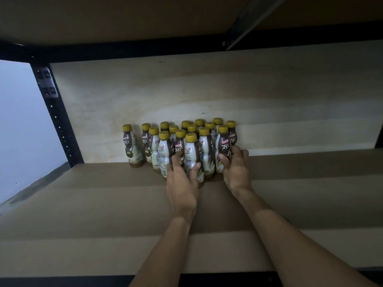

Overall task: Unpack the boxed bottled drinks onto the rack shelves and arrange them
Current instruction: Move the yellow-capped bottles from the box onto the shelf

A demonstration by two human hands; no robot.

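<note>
Several small coffee bottles with yellow caps and brown-and-white labels stand upright in a tight cluster (182, 141) at the back of the rack shelf (103, 204). One bottle (132, 146) stands slightly apart at the left end. My left hand (181, 179) grips a front-row bottle (191, 154), fingers on its left side and thumb on its right. My right hand (236, 168) grips the front bottle at the right end (222, 148), fingers curled round its lower body.
The shelf board is brown with a pale back panel (207, 90). A black upright post (60, 121) stands at the left, with a white wall beyond it. The upper shelf's underside and a metal brace (248, 19) hang overhead. The shelf's black front edge (207, 278) runs below my forearms.
</note>
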